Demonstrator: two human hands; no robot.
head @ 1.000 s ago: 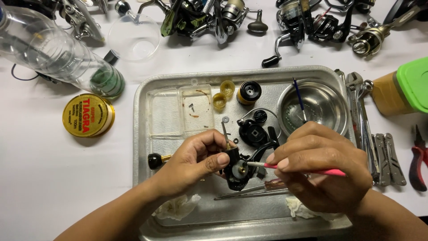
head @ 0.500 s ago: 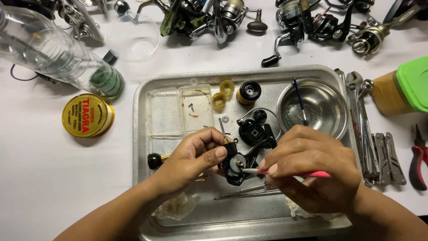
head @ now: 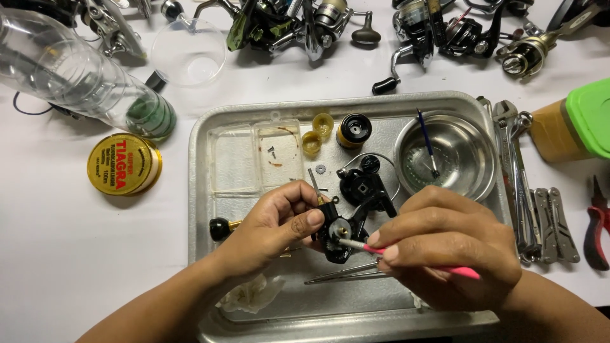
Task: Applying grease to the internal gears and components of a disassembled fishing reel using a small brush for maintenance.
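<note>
Looking down from the head view, we hold a black reel body (head: 338, 236) over the tray (head: 210, 267), near its middle. Our left hand (head: 279, 228) has its fingers closed on the body's left side. Our right hand (head: 445, 251) pinches a pink brush (head: 406, 257), tip touching the body's round opening. We judge we are cleaning or greasing inside; next calls for small steady strokes without dropping the body.

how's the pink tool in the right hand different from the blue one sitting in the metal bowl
The pink tool is gripped by the right hand, its tip on the black reel body; the blue tool leans loose in the metal bowl, untouched. The pink one lies nearly level; the blue one tilts steeply. Both are thin sticks.
</note>
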